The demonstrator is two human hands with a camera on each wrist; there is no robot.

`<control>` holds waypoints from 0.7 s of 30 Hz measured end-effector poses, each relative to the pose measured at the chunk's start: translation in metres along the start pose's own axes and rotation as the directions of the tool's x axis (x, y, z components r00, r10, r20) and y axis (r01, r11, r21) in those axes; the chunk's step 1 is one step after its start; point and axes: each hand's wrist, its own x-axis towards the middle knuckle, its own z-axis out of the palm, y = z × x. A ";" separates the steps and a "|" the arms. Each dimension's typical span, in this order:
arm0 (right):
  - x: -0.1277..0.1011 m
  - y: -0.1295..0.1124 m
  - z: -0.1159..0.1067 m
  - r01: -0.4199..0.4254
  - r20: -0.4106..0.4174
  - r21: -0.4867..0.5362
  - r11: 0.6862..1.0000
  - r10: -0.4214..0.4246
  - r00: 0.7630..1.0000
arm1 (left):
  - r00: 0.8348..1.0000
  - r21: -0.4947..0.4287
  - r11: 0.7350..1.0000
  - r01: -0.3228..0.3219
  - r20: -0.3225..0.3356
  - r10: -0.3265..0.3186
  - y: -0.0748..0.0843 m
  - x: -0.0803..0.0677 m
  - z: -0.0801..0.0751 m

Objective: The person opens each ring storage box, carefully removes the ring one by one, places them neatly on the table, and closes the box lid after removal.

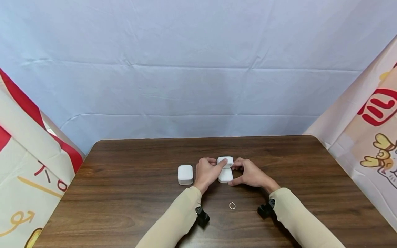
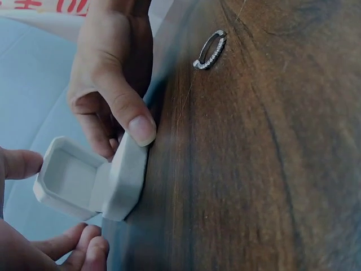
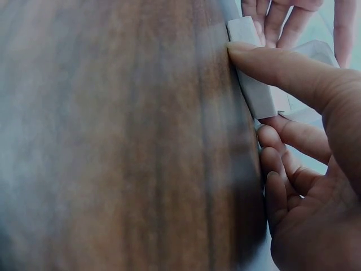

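Observation:
A small white ring box (image 1: 225, 169) stands open at the table's middle, its lid up (image 2: 67, 178). My left hand (image 1: 214, 168) holds the lid, one fingertip (image 2: 20, 164) on its rim and the other fingers curled beside it. My right hand (image 1: 246, 171) pinches the base, its thumb (image 3: 282, 68) pressed on the near side (image 3: 256, 90) and the fingers behind. The box's inside looks bare in the left wrist view. A thin silver ring (image 1: 232, 206) set with tiny stones lies on the wood (image 2: 210, 49), nearer me than the box, untouched.
A second white box (image 1: 185, 174), closed, sits just left of my left hand. The dark wooden table (image 1: 124, 193) has rounded far corners. A pale blue cloth hangs behind it, with printed banners at both sides.

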 end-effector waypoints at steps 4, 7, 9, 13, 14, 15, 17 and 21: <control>0.000 0.000 0.000 -0.007 0.001 0.011 1.000 0.007 1.000 | 0.999 -0.002 0.999 0.043 0.028 -0.043 -0.001 0.001 0.002; 0.000 0.000 0.000 -0.008 0.001 0.018 1.000 0.008 1.000 | 0.996 0.004 0.998 0.067 0.050 -0.068 -0.002 0.001 0.002; 0.000 0.000 0.000 -0.008 0.002 0.023 1.000 0.008 1.000 | 0.995 0.007 0.997 0.078 0.062 -0.078 -0.002 0.001 0.002; 0.000 0.000 0.000 -0.005 0.004 0.030 1.000 0.005 1.000 | 0.994 0.004 0.996 0.085 0.074 -0.085 -0.002 0.001 0.003; 0.000 -0.001 0.000 -0.004 0.003 0.031 1.000 0.003 1.000 | 0.993 0.002 0.996 0.087 0.075 -0.087 -0.002 0.001 0.003; -0.001 -0.001 0.000 -0.003 0.002 0.032 0.999 0.003 1.000 | 0.993 0.000 0.996 0.088 0.077 -0.088 -0.001 0.001 0.003; -0.001 -0.001 -0.001 -0.001 0.001 0.032 0.999 0.001 1.000 | 0.993 -0.004 0.996 0.091 0.081 -0.091 -0.001 0.002 0.003; -0.001 -0.002 -0.001 0.004 -0.001 0.033 0.999 -0.004 1.000 | 0.991 -0.007 0.996 0.090 0.095 -0.089 -0.001 0.003 0.003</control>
